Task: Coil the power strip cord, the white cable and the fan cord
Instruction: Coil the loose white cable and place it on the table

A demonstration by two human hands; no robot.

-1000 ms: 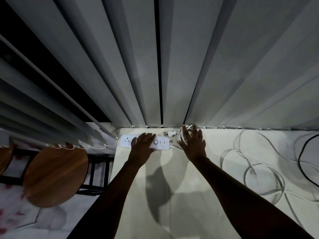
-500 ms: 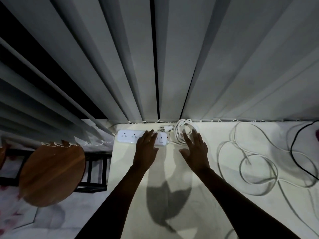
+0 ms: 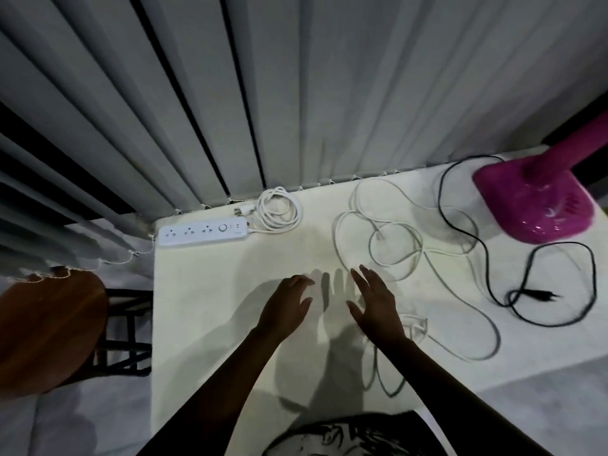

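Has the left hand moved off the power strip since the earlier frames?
Yes. The left hand has pulled back toward the person and rightward, away from the power strip, which lies by the blinds; bare table now separates them.

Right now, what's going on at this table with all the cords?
A person is tidying cords on a white table. The power strip lies by the blinds with its cord coiled beside it. Both hands are empty and open: the left hand hovers over bare table, the right hand beside the loose white cable, probably next. The pink fan has its black cord sprawled, uncoiled.
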